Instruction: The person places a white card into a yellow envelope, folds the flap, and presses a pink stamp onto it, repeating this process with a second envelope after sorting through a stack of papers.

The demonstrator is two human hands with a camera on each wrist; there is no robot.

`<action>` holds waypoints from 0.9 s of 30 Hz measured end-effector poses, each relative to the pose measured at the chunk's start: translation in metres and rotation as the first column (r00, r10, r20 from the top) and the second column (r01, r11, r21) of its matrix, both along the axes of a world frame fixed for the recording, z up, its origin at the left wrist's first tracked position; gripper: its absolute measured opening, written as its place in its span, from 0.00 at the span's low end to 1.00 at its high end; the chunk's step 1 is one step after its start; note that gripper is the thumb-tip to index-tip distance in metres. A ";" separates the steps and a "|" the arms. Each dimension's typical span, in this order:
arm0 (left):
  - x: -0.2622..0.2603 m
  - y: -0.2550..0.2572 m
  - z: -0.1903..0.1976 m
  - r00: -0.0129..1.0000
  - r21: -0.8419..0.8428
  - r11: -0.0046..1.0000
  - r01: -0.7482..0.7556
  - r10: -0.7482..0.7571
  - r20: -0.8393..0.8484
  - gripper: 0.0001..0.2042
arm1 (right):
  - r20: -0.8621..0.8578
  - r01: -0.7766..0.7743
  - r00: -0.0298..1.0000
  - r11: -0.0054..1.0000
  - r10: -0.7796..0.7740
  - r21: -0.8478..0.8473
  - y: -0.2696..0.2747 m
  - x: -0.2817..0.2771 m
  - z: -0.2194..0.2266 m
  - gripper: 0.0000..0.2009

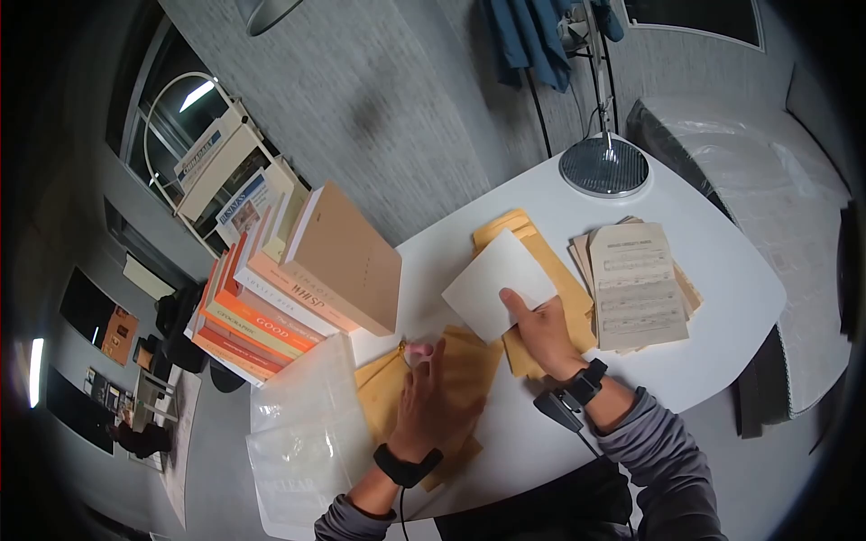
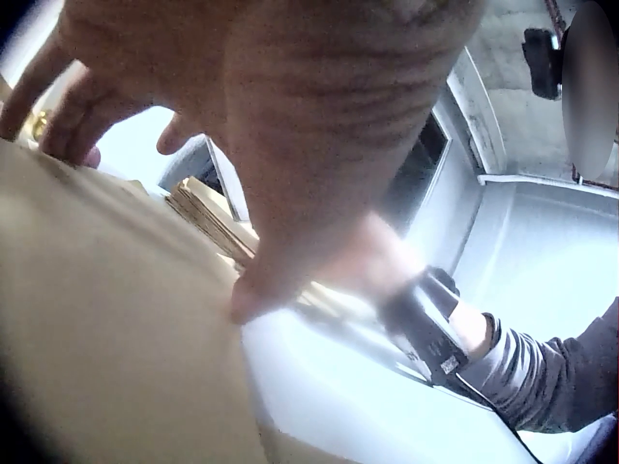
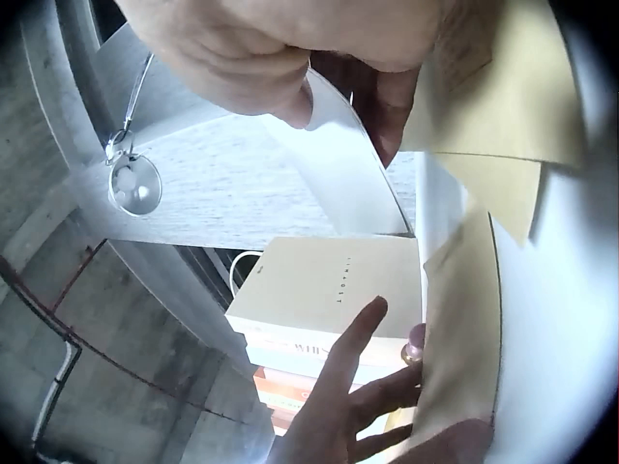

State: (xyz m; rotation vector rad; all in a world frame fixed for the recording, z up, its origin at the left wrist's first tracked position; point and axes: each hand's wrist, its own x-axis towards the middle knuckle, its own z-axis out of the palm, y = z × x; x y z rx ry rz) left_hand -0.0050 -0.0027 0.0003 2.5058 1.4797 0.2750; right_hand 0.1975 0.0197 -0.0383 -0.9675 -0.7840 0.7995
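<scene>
My right hand (image 1: 548,338) pinches a white sheet of stiff paper (image 1: 492,284), thumb on top and fingers beneath. The paper is tilted over a stack of brown kraft envelopes (image 1: 541,248). Fingers spread, my left hand (image 1: 435,410) rests on another pile of kraft envelopes (image 1: 475,361) near the table's front. In the left wrist view its thumb lies at the edge of the top envelope (image 2: 116,309). Just beyond the left fingertips lies a small pink knob with a gold part (image 1: 419,353), partly hidden by the fingers. It also shows as a purplish knob (image 3: 416,338) in the right wrist view.
Several books (image 1: 352,257) stand in a row at the left, by a white rack with newspapers (image 1: 203,153). Clear plastic sleeves (image 1: 298,442) lie at the front left. Old sheet music (image 1: 636,279) is stacked at the right, before a lamp base (image 1: 604,167) on the white table (image 1: 731,261).
</scene>
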 end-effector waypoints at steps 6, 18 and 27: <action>0.003 -0.002 -0.003 0.999 0.065 0.997 0.035 -0.035 -0.003 0.51 | -0.011 -0.054 0.998 0.997 0.054 -0.053 0.003 0.003 -0.008 0.13; 0.007 0.005 -0.006 1.000 -0.049 0.998 0.024 -0.023 0.021 0.51 | 0.114 0.020 0.993 0.992 -0.006 -0.124 0.006 0.007 -0.015 0.15; 0.003 0.017 -0.020 0.996 0.009 0.997 0.077 -0.077 0.049 0.51 | 0.157 -0.008 0.987 0.992 0.028 -0.126 0.010 0.005 -0.025 0.14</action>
